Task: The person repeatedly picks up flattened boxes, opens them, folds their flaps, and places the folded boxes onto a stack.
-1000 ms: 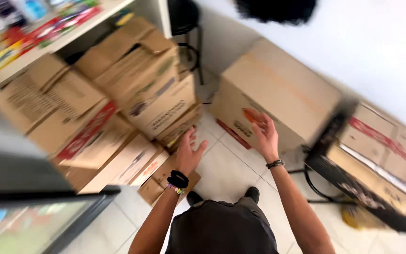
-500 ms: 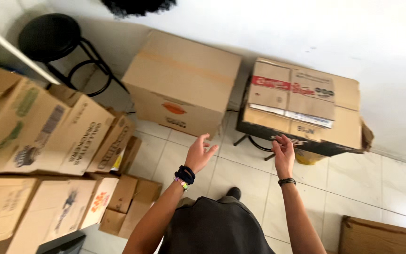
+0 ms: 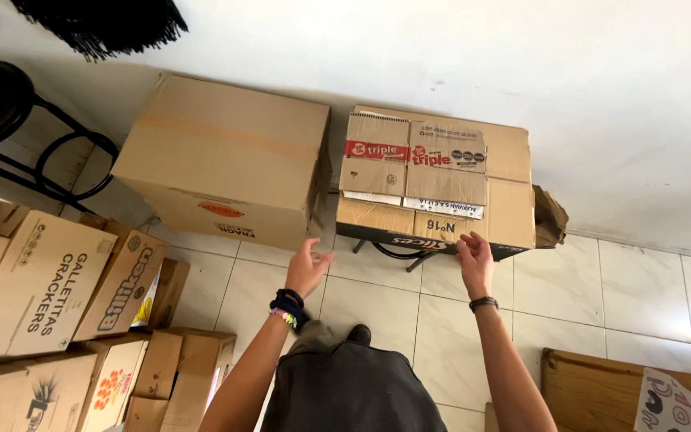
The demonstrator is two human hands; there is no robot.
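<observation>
I stand on a white tiled floor facing a white wall. My left hand (image 3: 308, 268) is raised with its fingers apart and holds nothing; it hovers just below the large plain cardboard box (image 3: 225, 160). It wears a black band and a beaded bracelet at the wrist. My right hand (image 3: 475, 260), also empty with spread fingers, reaches toward the near edge of a flatter cardboard box (image 3: 441, 180) with a red stripe, which rests on a dark stool. Its fingertips are at or very near that edge; I cannot tell if they touch.
Several printed cardboard boxes (image 3: 49, 296) are stacked along the left. A black round stool (image 3: 9, 112) stands at the upper left. Another box (image 3: 625, 392) lies at the lower right. Bare tiles (image 3: 641, 288) stretch to the right.
The view has swung from the left stack of boxes to the two boxes by the wall. Both hands have stayed raised and open, now closer to the striped box.
</observation>
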